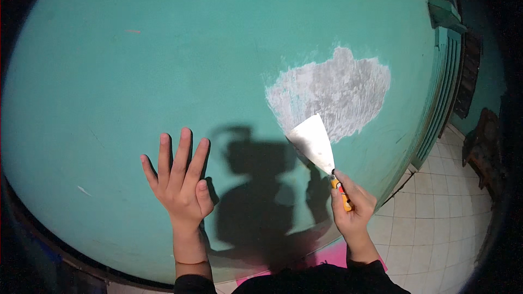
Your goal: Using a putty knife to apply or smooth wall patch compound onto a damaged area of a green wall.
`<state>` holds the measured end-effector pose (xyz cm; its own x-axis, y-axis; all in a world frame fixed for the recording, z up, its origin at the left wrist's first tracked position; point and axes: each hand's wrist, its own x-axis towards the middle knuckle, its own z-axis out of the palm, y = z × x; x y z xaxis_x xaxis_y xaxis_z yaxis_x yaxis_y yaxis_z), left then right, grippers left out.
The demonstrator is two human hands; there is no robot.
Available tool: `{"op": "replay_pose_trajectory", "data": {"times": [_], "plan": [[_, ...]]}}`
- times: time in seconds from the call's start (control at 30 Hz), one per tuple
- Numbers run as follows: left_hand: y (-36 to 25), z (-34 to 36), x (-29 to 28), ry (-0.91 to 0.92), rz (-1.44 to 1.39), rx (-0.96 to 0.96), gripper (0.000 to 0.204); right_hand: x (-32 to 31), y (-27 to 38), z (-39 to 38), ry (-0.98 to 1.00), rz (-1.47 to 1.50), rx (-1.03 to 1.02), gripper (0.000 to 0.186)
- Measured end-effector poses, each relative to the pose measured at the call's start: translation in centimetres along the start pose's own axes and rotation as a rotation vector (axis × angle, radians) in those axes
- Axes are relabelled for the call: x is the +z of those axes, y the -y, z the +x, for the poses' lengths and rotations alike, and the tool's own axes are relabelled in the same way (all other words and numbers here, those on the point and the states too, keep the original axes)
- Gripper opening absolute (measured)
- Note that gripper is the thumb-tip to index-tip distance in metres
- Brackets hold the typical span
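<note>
A wide putty knife (pixel 316 141) with a shiny metal blade and a yellow and red handle is held upright in my right hand (pixel 354 201), the fingers wrapped round the handle. Its blade edge lies at the lower left border of a rough grey-white patch (pixel 343 92) on the green wall (pixel 163 71). Whether the edge presses on the wall I cannot tell. My left hand (pixel 182 185) is raised against the wall to the left, fingers spread, holding nothing. A dark shadow falls on the wall between my hands.
At the right stands a green slatted door or shutter (pixel 444 92) with a ledge above it. Pale floor tiles (pixel 419 223) run along the wall's foot. A dark wooden piece of furniture (pixel 485 152) stands at the far right. Something pink (pixel 335 254) lies below by my body.
</note>
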<state>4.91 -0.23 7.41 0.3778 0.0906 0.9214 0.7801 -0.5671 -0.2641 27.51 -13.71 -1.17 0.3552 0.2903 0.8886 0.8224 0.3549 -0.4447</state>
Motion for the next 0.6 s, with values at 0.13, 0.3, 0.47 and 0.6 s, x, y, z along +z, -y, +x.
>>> {"op": "replay_pose_trajectory", "data": {"times": [0.13,0.3,0.47,0.6], "plan": [[0.22,-0.51,0.23,0.006,0.003,-0.009,0.053,0.91,0.01,0.12,-0.004,-0.018,-0.006,0.035],[0.62,-0.69,0.36,0.009,-0.007,-0.008,0.053,0.74,0.74,0.11,0.018,-0.063,-0.012,0.034],[0.79,-0.72,0.55,0.002,-0.006,0.0,0.054,0.86,0.73,0.15,0.015,-0.09,-0.024,0.034],[0.85,-0.88,0.65,-0.011,0.002,0.006,0.054,1.16,0.49,-0.11,0.009,-0.069,0.002,0.034]]}}
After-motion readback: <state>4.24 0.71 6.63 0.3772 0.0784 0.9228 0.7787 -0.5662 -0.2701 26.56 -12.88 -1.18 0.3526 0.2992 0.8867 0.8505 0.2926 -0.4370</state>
